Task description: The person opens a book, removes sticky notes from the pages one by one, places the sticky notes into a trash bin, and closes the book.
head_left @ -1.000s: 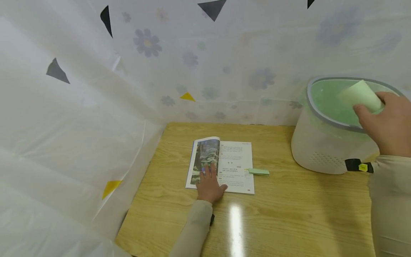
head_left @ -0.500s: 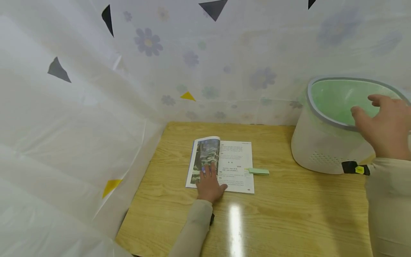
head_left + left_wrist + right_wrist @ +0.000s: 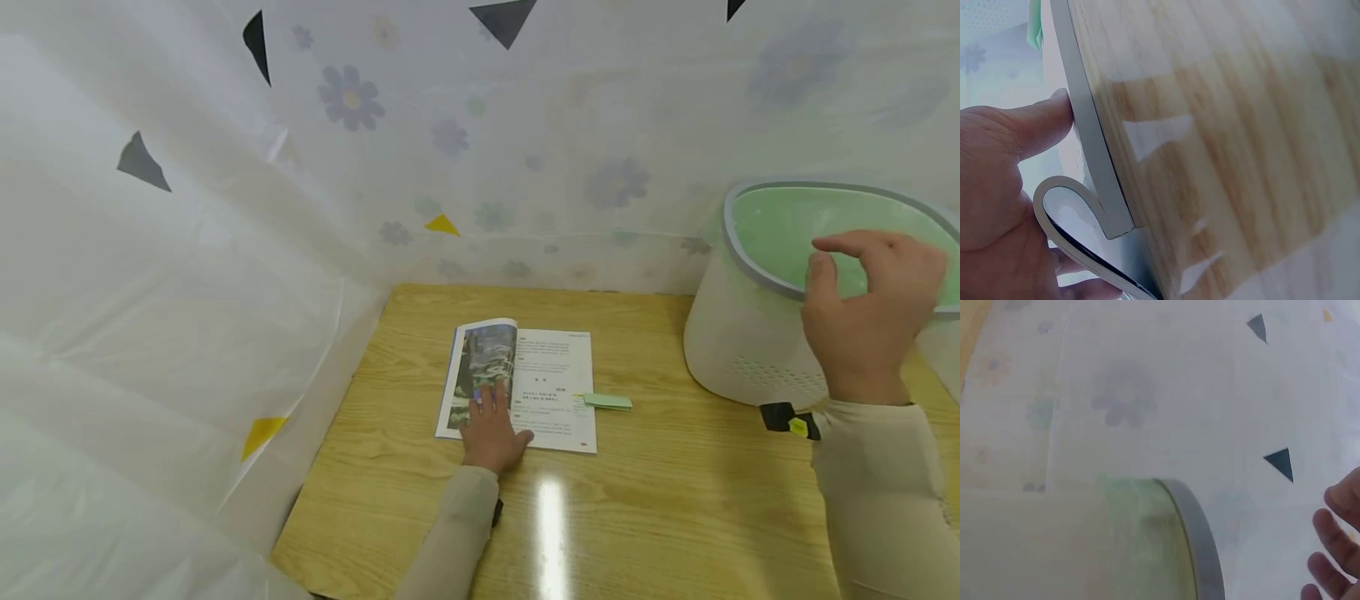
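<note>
An open book (image 3: 553, 358) lies on the wooden table, a colour picture on its left page and print on its right. My left hand (image 3: 495, 437) rests spread across the lower middle of it. In the left wrist view, that hand's thumb (image 3: 1047, 122) touches the book's edge (image 3: 1094, 150), and a page section curls near the fingers. A light green paper strip (image 3: 608, 402) sticks out past the right page. My right hand (image 3: 873, 312) hangs in front of the bin's rim, fingers loosely bent, holding nothing. Its separated fingertips (image 3: 1332, 537) show at the right wrist view's edge.
A white bin (image 3: 750, 346) with a grey rim and green liner (image 3: 780, 229) stands at the table's back right. Behind is a pale flowered plastic sheet (image 3: 570, 125), and more sheeting (image 3: 187, 333) hangs at the left. The table (image 3: 660, 500) reflects a bright light.
My right hand let go of a pale green piece of paper over the bin; it is out of sight now. That hand then drew left and nearer. My left hand stayed on the book.
</note>
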A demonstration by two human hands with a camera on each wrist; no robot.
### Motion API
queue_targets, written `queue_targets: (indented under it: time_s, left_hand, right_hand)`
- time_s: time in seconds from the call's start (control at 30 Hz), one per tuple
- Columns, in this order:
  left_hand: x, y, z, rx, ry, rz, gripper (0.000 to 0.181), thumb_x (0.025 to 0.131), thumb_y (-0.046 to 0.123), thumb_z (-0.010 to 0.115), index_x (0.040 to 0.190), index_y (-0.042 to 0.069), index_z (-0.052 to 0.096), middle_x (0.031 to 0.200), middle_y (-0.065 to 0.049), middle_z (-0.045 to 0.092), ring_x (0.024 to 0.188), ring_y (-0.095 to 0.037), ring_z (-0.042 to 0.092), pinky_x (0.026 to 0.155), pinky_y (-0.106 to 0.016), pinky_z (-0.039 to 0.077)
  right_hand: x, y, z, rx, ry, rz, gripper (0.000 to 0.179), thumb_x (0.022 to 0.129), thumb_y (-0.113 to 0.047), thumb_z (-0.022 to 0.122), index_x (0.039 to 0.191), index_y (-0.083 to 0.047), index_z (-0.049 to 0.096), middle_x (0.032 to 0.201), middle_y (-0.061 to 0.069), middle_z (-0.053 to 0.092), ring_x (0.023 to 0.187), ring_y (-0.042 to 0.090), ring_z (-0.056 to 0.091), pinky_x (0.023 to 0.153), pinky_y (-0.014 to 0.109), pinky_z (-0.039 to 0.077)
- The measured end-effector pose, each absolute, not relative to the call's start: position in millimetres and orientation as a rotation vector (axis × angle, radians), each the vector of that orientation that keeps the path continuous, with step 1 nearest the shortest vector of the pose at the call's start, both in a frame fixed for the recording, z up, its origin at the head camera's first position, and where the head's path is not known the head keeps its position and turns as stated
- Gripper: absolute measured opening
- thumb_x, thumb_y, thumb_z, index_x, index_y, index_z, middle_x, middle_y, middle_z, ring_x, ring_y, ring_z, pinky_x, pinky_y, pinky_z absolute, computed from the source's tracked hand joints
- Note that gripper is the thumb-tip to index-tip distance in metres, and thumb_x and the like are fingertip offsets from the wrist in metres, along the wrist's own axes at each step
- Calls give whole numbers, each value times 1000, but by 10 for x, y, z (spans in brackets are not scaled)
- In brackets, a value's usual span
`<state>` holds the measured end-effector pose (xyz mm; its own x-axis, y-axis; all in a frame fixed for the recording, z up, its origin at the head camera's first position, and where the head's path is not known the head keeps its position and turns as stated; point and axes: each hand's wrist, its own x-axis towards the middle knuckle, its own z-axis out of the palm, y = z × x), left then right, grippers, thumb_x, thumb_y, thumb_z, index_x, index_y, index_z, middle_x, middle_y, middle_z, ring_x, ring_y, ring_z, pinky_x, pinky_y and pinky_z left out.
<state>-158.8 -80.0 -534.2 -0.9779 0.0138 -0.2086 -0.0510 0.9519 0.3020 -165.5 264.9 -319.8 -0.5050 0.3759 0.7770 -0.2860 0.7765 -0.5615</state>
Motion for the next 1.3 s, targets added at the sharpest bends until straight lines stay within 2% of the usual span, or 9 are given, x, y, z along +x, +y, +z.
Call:
queue_targets:
  time_s: [0.03, 0.13, 0.17, 0.2, 0.47, 0.63, 0.87, 1.03, 1.3]
  left_hand:
    - [-1586, -798, -5339, -28, 2895, 455, 103, 87, 55, 69, 161, 17, 9, 167, -16, 17, 149, -44, 26, 108, -70, 35]
    - [-1587, -795, -5343, -35, 2896, 457, 103, 86, 55, 70, 161, 17, 10, 166, -16, 17, 149, -44, 26, 108, -70, 34]
    - [-1587, -793, -5343, -38, 2896, 461, 103, 86, 55, 70, 161, 17, 10, 166, -16, 17, 149, -44, 26, 108, -70, 34]
    - [-1585, -789, -5343, -41, 2893, 464, 103, 86, 54, 70, 161, 17, 10, 167, -16, 17, 150, -44, 25, 109, -70, 34]
    - [-1586, -768, -5356, -53, 2898, 458, 105, 85, 54, 71, 161, 16, 10, 166, -16, 17, 149, -43, 26, 109, -70, 33]
    - [-1583, -765, -5345, -55, 2903, 455, 104, 85, 54, 71, 161, 16, 11, 166, -16, 17, 149, -43, 26, 109, -70, 33]
    - [-1580, -761, -5330, -56, 2907, 470, 104, 85, 53, 72, 161, 15, 12, 166, -16, 18, 149, -44, 26, 108, -71, 34]
    - [-1586, -757, -5344, -54, 2898, 476, 104, 86, 53, 71, 161, 16, 10, 167, -16, 16, 150, -43, 25, 109, -71, 33]
    - [-1590, -769, -5334, -52, 2897, 465, 103, 86, 53, 71, 161, 16, 12, 166, -16, 18, 150, -44, 25, 108, -71, 34]
  right_hand:
    - [-1655, 2565, -3205, -14, -1877, 810, 31, 93, -15, 55, 95, 9, 74, 92, -15, 70, 95, -3, 50, 110, 32, 27]
    - [-1655, 2306, -3251, 131, -1764, 813, 29, 90, -13, 58, 85, 11, 73, 86, 28, 69, 86, 32, 56, 103, 31, 32]
    - [-1662, 2234, -3282, 176, -1745, 817, 29, 89, -13, 59, 83, 11, 73, 88, 34, 66, 86, 42, 54, 102, 31, 33]
    - [-1671, 2177, -3323, 221, -1732, 821, 28, 88, -13, 60, 81, 11, 73, 85, 33, 66, 88, 50, 51, 100, 31, 34]
    - [-1703, 1984, -3766, 543, -1977, 779, 15, 89, -7, 65, 87, 5, 74, 87, 23, 70, 88, 42, 56, 88, 49, 39]
    - [-1721, 1903, -4108, 616, -2229, 741, 8, 83, 0, 71, 90, 0, 74, 92, 16, 71, 91, 36, 55, 83, 48, 41]
    - [-1758, 1722, -4630, 614, -2567, 639, 8, 86, -12, 73, 93, -7, 75, 99, 11, 72, 98, 33, 58, 87, 51, 46]
    - [-1776, 1613, -4840, 557, -2757, 611, 14, 89, -17, 71, 100, -8, 74, 105, 9, 71, 107, 32, 57, 91, 52, 46]
    - [-1856, 1501, -5086, 469, -2830, 565, 11, 87, -13, 72, 97, -9, 75, 103, 10, 73, 101, 32, 60, 82, 49, 50]
